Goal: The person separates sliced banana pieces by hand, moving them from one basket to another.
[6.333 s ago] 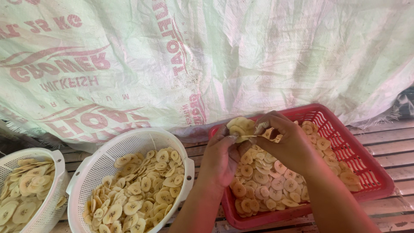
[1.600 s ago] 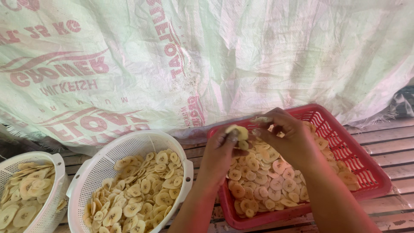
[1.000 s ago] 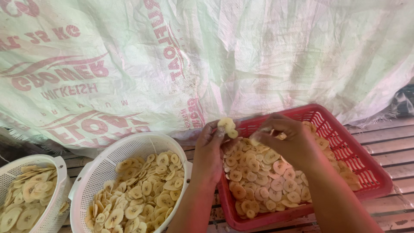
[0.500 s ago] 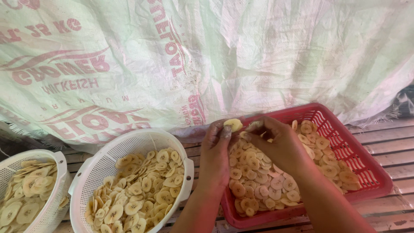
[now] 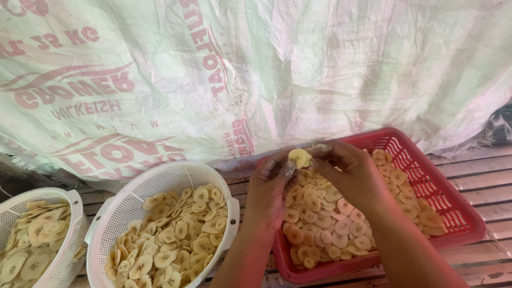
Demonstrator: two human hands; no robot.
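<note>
Centre of the frame, above the far rim of a red rectangular plastic basket (image 5: 453,205): left hand (image 5: 269,192) and right hand (image 5: 354,176), brought together, fingertips of both pinched on a small pale yellow clump of banana slices (image 5: 298,157). Clump held just clear of the basket contents, slightly left of the basket's middle. Left thumb and forefinger grip the clump from the left; right fingers curl over it from the right.

Below the hands, inside the red basket: a loose layer of round pale yellow banana slices (image 5: 330,224), covering most of the floor.

Lower left of centre: round white perforated plastic colander (image 5: 133,200), filled with similar slices, standing just beside the red basket.

Far lower left corner: second white perforated colander (image 5: 69,205), partly cut off by the frame edge, also holding slices.

Under all three: grey wooden slatted tabletop (image 5: 474,176).

Upper frame, full width: white woven plastic sack sheet (image 5: 320,69) with red and grey print, hanging behind the containers.
</note>
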